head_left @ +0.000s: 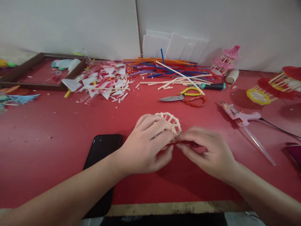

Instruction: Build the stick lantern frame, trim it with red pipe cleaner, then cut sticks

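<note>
Both hands are close together over the red table [138,188], near its front. The left hand [150,144] is curled over a pale stick frame [176,125], clamping it from above; only the far part shows, a ring with short spokes. The right hand [209,147] pinches a thin red strip [177,142] between thumb and fingers, right at the frame's near side. Whether the strip is attached to the frame: can't tell, fingers cover the contact.

Risks, as judged: too hard a left grip could crack a spoke or pop a joint, as the sticks look thin. Pulling the strip sideways could skew the ring or slip it out of the pinch. Left forearm crosses the black phone [103,147], which seems to reach the table's front edge; a bump might knock it off. Glue gun [242,118] lies to the right with its cord [279,125] trailing; if hot, a careless reach could burn. Scissors [172,98] sit beyond the frame, blades pointing left, so a hurried grab there could nick a finger.
</note>
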Demonstrator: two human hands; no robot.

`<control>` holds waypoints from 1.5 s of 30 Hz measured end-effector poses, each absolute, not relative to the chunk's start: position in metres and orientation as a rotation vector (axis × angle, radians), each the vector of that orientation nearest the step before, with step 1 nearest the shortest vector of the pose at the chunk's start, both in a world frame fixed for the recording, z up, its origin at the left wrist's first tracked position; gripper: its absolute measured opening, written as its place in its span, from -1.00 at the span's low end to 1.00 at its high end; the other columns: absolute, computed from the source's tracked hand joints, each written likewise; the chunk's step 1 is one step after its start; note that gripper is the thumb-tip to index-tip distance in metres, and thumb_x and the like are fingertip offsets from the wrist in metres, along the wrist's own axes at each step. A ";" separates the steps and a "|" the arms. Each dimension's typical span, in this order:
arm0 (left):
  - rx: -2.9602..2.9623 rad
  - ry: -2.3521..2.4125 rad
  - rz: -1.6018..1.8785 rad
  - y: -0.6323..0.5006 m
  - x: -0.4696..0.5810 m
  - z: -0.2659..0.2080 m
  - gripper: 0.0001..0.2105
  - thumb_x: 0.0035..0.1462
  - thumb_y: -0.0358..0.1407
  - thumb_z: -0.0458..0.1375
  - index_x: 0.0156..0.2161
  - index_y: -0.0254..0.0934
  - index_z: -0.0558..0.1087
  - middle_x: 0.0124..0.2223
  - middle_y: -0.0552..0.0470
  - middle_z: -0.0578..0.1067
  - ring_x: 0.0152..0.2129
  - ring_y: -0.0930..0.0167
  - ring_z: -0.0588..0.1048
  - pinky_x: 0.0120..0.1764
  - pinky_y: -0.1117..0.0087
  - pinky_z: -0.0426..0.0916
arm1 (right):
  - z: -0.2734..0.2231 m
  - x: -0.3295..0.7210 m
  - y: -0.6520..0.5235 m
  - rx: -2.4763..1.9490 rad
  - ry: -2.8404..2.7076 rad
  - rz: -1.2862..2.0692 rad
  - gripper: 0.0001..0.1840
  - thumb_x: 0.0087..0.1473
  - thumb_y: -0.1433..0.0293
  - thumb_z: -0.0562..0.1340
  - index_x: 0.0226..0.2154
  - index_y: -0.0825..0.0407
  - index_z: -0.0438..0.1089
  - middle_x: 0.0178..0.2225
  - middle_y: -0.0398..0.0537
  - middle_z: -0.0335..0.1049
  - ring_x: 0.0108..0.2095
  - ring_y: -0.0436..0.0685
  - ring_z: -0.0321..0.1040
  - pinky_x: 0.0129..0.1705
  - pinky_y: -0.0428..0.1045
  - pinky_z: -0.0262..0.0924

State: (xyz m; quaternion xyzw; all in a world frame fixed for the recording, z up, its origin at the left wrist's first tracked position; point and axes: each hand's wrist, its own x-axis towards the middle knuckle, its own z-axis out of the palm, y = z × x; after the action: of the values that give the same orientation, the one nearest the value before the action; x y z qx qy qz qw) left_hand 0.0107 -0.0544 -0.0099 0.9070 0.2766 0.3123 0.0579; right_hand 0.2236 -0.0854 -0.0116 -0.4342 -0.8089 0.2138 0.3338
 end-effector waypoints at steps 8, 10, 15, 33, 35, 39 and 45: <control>2.727 0.860 0.920 -0.054 0.012 -0.010 -0.96 0.09 -0.39 0.16 -0.31 -0.25 0.43 -0.24 0.00 0.53 -0.19 0.27 0.43 -0.10 0.18 0.30 | -0.011 0.225 -0.090 -1.180 -2.118 0.437 -0.93 0.18 0.40 0.22 -0.30 -0.02 0.44 -0.36 -0.08 0.49 -0.38 0.03 0.43 -0.33 -0.07 0.36; 2.732 0.869 0.927 -0.054 0.012 -0.010 -0.96 0.08 -0.39 0.16 -0.31 -0.24 0.42 -0.24 0.01 0.53 -0.19 0.27 0.43 -0.10 0.19 0.29 | -0.011 0.225 -0.091 -1.170 -2.113 0.430 -0.93 0.17 0.41 0.22 -0.30 0.00 0.44 -0.37 -0.08 0.49 -0.39 0.01 0.42 -0.33 -0.10 0.35; 2.744 0.883 0.935 -0.054 0.011 -0.011 -0.96 0.08 -0.40 0.16 -0.31 -0.23 0.42 -0.24 0.01 0.55 -0.19 0.26 0.43 -0.11 0.18 0.26 | -0.011 0.222 -0.092 -1.144 -2.105 0.382 -0.93 0.15 0.46 0.22 -0.31 0.01 0.44 -0.39 -0.10 0.48 -0.41 -0.02 0.42 -0.36 -0.12 0.35; 2.727 0.885 0.929 -0.056 0.010 -0.010 -0.97 0.09 -0.38 0.18 -0.32 -0.22 0.41 -0.22 0.03 0.57 -0.18 0.27 0.44 -0.10 0.18 0.24 | -0.013 0.225 -0.101 -1.162 -2.092 0.643 -0.88 0.09 0.39 0.33 -0.27 0.01 0.42 -0.39 -0.15 0.48 -0.46 -0.07 0.40 -0.41 -0.16 0.32; 2.722 0.887 0.928 -0.056 0.010 -0.010 -0.96 0.08 -0.39 0.18 -0.32 -0.22 0.42 -0.21 0.03 0.57 -0.19 0.27 0.44 -0.10 0.18 0.24 | -0.014 0.225 -0.102 -1.132 -2.100 0.639 -0.85 0.07 0.37 0.35 -0.27 0.02 0.41 -0.41 -0.17 0.44 -0.47 -0.09 0.38 -0.39 -0.17 0.31; 2.717 0.886 0.928 -0.056 0.011 -0.008 -0.95 0.08 -0.40 0.17 -0.32 -0.22 0.42 -0.21 0.04 0.58 -0.19 0.26 0.43 -0.11 0.18 0.25 | -0.015 0.226 -0.102 -1.089 -2.116 0.634 -0.79 0.07 0.34 0.35 -0.22 0.04 0.41 -0.39 -0.16 0.43 -0.44 -0.08 0.38 -0.37 -0.17 0.32; 2.720 0.877 0.931 -0.055 0.010 -0.008 -0.96 0.07 -0.40 0.19 -0.32 -0.23 0.43 -0.22 0.04 0.57 -0.18 0.26 0.43 -0.10 0.18 0.25 | -0.014 0.225 -0.102 -1.066 -2.146 0.596 -0.81 0.12 0.32 0.31 -0.20 0.03 0.40 -0.35 -0.11 0.46 -0.41 -0.04 0.41 -0.36 -0.14 0.33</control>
State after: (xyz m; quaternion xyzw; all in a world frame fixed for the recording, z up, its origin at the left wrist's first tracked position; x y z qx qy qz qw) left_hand 0.0104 -0.0555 -0.0084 0.9028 0.2912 0.3092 0.0677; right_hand 0.2254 -0.1019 -0.0137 -0.4075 -0.8204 0.2279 0.3301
